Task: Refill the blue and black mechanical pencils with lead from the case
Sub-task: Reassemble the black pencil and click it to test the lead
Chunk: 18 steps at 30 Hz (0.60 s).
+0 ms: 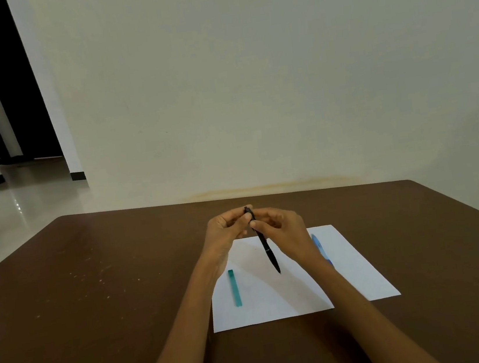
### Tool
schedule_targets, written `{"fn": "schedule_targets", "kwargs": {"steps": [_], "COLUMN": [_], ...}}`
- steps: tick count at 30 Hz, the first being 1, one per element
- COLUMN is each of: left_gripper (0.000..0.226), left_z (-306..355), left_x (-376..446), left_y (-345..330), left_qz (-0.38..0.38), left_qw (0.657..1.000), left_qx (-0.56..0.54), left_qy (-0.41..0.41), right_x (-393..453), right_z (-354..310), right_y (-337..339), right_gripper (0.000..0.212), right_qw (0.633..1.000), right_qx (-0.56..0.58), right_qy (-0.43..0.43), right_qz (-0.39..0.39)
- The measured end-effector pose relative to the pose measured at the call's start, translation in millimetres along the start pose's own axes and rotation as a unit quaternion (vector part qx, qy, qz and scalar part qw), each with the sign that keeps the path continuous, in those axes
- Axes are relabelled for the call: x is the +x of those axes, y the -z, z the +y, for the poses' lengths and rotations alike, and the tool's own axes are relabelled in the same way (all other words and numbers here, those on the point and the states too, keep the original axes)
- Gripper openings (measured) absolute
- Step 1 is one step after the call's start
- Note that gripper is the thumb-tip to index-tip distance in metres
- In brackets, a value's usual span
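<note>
Home room: brown table (94,291), tiled floor (22,207)

Tabletop (94,291) open L (case (234,288) near).

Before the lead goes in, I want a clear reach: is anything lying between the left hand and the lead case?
Nothing visible does. The lead case lies alone on the paper, just below the left hand; only bare paper shows between them.

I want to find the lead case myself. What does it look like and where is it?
Look at the white paper on the brown table. Near its left edge, beside the left arm, lies the case. It is a flat teal strip, untouched, unlike the held black pencil.
</note>
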<state>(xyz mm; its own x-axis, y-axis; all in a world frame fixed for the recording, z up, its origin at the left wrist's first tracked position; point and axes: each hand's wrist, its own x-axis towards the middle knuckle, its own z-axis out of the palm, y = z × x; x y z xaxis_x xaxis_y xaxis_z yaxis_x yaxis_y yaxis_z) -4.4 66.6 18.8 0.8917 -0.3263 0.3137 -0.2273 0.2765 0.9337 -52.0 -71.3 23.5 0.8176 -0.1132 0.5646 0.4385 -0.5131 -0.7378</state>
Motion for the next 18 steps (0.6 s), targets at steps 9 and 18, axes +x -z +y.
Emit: {"fn": "schedule_targets", "kwargs": {"steps": [9, 18], "left_gripper": [0.010, 0.012], "left_z": [1.3, -10.1], "left_x": [3.8, 0.2], "left_y": [5.2, -1.2], "left_qz": [0.082, 0.102], "left_qw": [0.985, 0.987], "left_qx": [-0.147, -0.093], "left_qy": [0.026, 0.081], "right_x": [6.1, 5.5], "right_z": [23.3, 39.2], "right_y": [19.7, 25.2], "right_gripper": [0.018, 0.022], "right_qw": [0.987, 0.934], "right_qx": [0.010, -0.330], "right_qy": [-0.120, -0.136], "right_qz": [0.103, -0.001]}}
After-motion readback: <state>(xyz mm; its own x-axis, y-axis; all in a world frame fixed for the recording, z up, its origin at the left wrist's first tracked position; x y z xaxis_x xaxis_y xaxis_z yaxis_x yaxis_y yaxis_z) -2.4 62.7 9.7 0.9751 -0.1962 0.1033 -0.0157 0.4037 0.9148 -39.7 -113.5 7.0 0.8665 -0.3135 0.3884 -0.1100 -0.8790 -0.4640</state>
